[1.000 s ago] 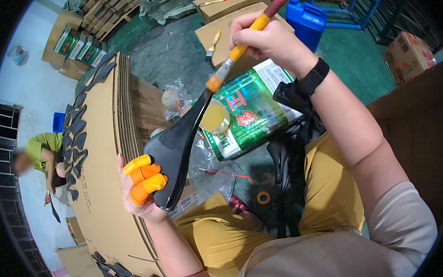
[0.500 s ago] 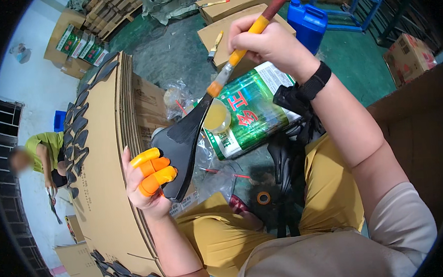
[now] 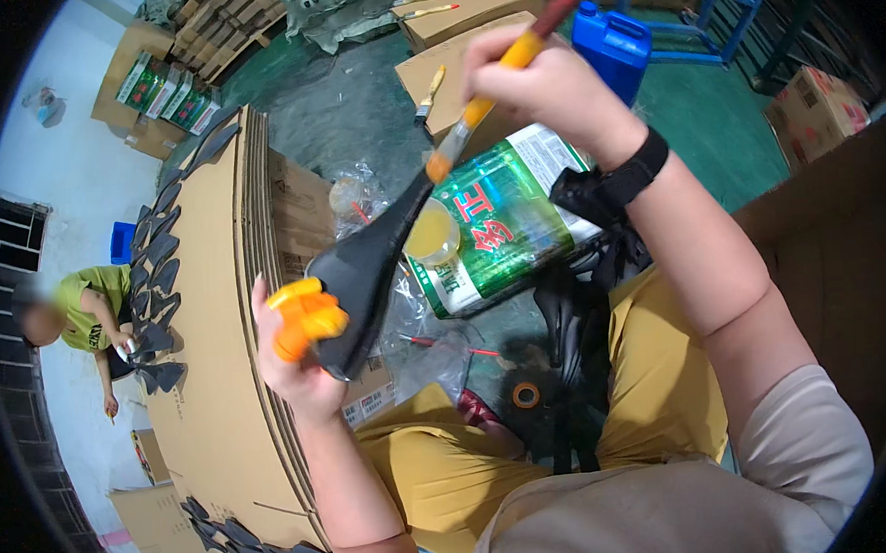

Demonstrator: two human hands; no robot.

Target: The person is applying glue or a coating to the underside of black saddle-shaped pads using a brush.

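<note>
– Fingers point(image 3: 310, 318) of the left hand point(image 3: 300, 374), orange-capped, grip the black piece point(image 3: 362, 266) by its broad end; right hand point(image 3: 543, 83) closed round the brush point(image 3: 467, 125), bristles at the narrow tip.
– Changed?
– Piece slightly higher; co-worker's hand point(image 3: 126, 346) now at the cardboard point(image 3: 210, 319).
– Writing?
– Red characters, green tin point(image 3: 535, 217).

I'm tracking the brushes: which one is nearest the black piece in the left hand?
The brush in the right hand, its orange bristles at the narrow end of the black piece. The other brushes lie on cardboard boxes.
</note>
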